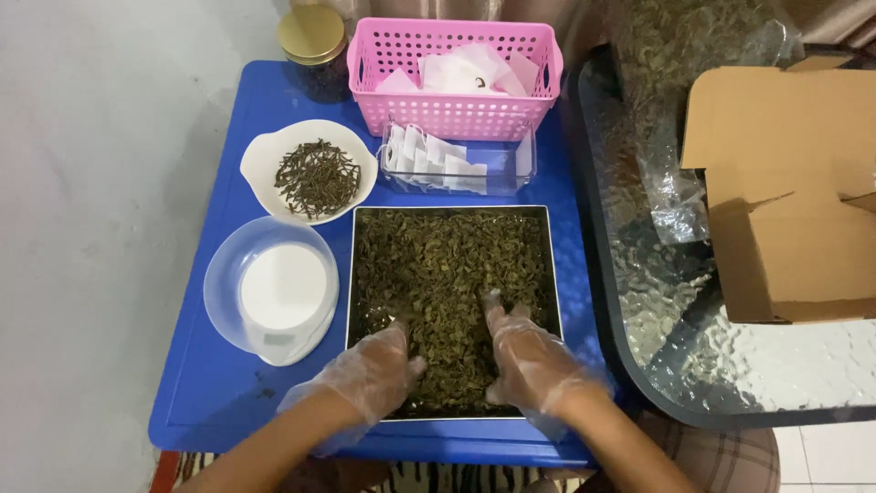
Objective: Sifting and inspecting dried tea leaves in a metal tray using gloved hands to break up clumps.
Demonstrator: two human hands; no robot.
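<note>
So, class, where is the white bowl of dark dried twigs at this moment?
In the head view the white bowl sits on the left of the blue table, behind the kitchen scale and left of the square tray of leaves, in front of the gold-lidded jar.

Blue table (pixel 228 383), bright and plain. Olive-green dried leaves (pixel 438 265) fill a silver-edged tray (pixel 349 274). Pink latticed basket (pixel 456 114) holds white bags (pixel 465 71). White bowl (pixel 265 151) carries dark brown twigs (pixel 317 178). White scale (pixel 283 292), gold jar lid (pixel 312 32), brown cardboard box (pixel 785 183), clear gloves (pixel 370 374), a checked cloth (pixel 721 456).
</note>
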